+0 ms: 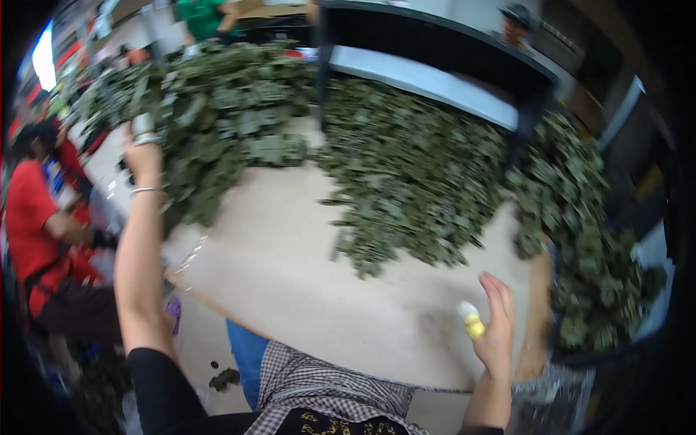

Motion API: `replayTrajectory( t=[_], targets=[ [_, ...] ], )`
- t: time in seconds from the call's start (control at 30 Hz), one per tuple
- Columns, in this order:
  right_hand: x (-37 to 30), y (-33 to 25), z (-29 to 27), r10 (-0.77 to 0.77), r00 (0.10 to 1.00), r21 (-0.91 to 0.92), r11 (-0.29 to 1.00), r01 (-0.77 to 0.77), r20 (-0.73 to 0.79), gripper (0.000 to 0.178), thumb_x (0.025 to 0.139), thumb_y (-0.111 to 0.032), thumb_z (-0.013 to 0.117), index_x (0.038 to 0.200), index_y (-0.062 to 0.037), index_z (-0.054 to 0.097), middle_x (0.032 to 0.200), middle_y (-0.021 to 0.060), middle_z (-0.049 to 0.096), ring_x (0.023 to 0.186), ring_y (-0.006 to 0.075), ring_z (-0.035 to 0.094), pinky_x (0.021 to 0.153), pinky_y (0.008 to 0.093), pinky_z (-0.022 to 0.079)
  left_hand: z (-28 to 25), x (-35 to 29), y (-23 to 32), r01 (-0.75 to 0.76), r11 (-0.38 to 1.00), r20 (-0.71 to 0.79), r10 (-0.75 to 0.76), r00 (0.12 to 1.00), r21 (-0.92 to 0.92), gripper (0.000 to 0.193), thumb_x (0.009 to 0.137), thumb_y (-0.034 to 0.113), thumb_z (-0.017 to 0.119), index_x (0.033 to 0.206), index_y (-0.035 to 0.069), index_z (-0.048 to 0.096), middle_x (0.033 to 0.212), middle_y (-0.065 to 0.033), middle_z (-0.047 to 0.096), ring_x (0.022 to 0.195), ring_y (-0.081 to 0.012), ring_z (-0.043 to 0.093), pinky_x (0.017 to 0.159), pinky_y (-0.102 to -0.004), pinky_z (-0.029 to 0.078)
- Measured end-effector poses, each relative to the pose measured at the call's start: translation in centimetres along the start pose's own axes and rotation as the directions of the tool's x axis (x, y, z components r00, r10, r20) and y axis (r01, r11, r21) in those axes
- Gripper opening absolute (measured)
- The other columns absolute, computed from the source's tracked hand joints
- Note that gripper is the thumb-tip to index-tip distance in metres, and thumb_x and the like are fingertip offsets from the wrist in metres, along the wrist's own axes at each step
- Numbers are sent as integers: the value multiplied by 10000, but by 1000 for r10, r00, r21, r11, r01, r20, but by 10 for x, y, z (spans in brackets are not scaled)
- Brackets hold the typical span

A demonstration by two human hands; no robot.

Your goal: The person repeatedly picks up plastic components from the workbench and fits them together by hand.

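Note:
Dark green, flat, notched pieces lie in thick overlapping heaps on the pale tabletop. My left hand reaches far out to the left edge of the left heap; white wrapping covers its thumb, and its fingers are partly hidden and blurred. Over the bare right part of the tabletop is my right hand, holding nothing. Its fingers are stretched upward, and its thumb, wrapped in white and yellow, stands apart from them. The middle heap spreads out from under a dark frame, beyond my right hand.
The dark frame with a pale panel spans the back of the table. More green pieces fill a container at the right edge. A person in red is close on the left; a person in green stands behind the left heap.

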State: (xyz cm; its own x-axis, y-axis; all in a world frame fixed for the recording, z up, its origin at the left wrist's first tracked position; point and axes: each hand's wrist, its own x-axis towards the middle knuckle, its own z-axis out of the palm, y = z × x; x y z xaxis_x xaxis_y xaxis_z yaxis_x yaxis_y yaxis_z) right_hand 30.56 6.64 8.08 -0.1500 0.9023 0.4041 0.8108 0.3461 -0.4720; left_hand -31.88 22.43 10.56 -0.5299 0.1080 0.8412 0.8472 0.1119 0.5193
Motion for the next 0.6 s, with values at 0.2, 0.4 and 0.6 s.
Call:
replayTrajectory(
  t=[0.2,0.4,0.6],
  targets=[
    [21,38,3,123,990,-24,992,-125,-75,603,651,3,665,1215,-26,453,1235,160,432,1124,341,420,938,389,369,40,62,-87,186,824,232,-356,905,536,663,803,564,452,1331,168,385,1144,-261,537,1057,-403,515,870,-449,401],
    [68,146,13,241,860,-362,831,-422,-450,671,711,-112,692,1292,-35,366,1294,183,357,1195,358,340,969,414,333,51,72,-74,251,813,115,-361,926,526,761,772,534,521,1322,35,352,1271,-226,447,1174,-384,414,982,-449,300],
    [46,240,15,569,671,167,807,-566,-476,486,823,-174,603,1250,-24,426,1196,121,517,1076,281,508,905,373,416,10,-4,14,-345,939,83,345,935,-17,551,820,114,506,1326,3,320,1319,-178,378,1215,-319,351,1031,-380,249]
  ],
)
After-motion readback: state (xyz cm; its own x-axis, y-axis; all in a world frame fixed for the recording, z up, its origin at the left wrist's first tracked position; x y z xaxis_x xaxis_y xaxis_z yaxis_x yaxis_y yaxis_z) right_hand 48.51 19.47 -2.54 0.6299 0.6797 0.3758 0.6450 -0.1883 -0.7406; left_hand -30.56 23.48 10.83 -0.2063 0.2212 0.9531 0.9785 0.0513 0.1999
